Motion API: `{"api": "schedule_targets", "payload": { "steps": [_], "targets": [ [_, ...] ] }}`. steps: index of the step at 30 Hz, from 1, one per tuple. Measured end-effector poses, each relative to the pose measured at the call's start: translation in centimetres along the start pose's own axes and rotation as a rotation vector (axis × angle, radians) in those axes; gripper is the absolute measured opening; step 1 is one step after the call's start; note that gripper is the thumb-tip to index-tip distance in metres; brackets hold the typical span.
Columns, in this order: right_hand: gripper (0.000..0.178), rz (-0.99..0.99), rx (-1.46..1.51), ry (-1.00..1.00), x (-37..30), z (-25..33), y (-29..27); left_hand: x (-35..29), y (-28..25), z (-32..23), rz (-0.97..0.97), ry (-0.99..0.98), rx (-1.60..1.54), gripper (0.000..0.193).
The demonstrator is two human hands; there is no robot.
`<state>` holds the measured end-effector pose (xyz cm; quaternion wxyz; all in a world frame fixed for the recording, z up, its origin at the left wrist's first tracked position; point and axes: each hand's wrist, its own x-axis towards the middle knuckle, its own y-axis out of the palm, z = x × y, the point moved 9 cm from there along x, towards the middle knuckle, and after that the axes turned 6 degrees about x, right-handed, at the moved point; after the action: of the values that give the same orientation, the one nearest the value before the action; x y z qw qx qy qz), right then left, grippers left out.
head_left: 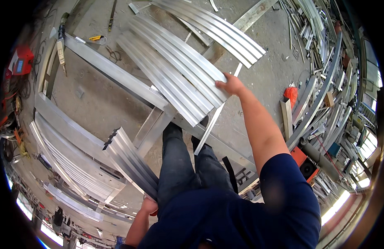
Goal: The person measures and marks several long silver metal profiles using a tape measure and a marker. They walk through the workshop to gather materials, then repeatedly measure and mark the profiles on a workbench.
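My right hand (230, 84) is closed on the near right corner of a long silver ribbed metal panel (179, 54), its thumb on top. This panel lies beside another ribbed panel (159, 79), and both slant away to the far left over a metal frame (117, 72). Low beside my left leg, my left hand (149, 205) grips the near end of a shorter, darker ribbed panel (132, 159). That panel's far end shows a black notched edge. My left fingers are partly hidden by the panel and my clothes.
Another ribbed panel (217, 31) lies farther off. A narrow metal strip (210, 128) stands out below my right hand. Metal offcuts (320, 99) pile up at the right, near an orange bag (290, 95). A red machine (22, 60) and a yellow-handled tool (97, 38) are at the left.
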<state>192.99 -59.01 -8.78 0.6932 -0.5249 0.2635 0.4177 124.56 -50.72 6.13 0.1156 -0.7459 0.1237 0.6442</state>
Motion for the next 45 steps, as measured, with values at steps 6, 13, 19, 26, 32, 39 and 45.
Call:
{"api": "schedule_targets", "payload": {
  "steps": [6, 13, 19, 26, 32, 39, 45],
  "targets": [
    [0.065, 0.127, 0.216, 0.142, 0.4, -1.0, -0.4, 0.3, 1.1, 1.1, 0.094, -0.014, -0.013, 0.057],
    [0.051, 0.133, 0.541, 0.34, -0.2, -2.7, -0.5, 0.4, 2.0, 2.4, -0.012, 0.007, -0.04, 0.05],
    [0.048, 0.897, 1.391, 0.201, -3.3, 1.8, 3.5, 0.6, 1.0, 1.5, -0.023, 0.054, 0.042, 0.048],
    [0.046, 0.6, 2.1, 0.249, -2.4, -1.1, 7.8, -0.1, 0.2, -0.1, 0.005, 0.019, -0.018, 0.049],
    [0.071, 0.501, 2.111, 0.157, -4.3, -2.1, 9.8, -0.1, -0.1, -0.1, 0.008, 0.015, -0.029, 0.049],
    [0.087, 0.104, 1.849, -0.108, -5.1, -4.7, 6.6, 0.1, 0.6, 0.5, -0.011, 0.005, 0.03, 0.049],
    [0.054, -0.238, 1.503, 0.166, -1.9, -5.0, 3.0, 0.6, 0.4, 0.7, -0.015, 0.043, 0.028, 0.046]
  ]
}}
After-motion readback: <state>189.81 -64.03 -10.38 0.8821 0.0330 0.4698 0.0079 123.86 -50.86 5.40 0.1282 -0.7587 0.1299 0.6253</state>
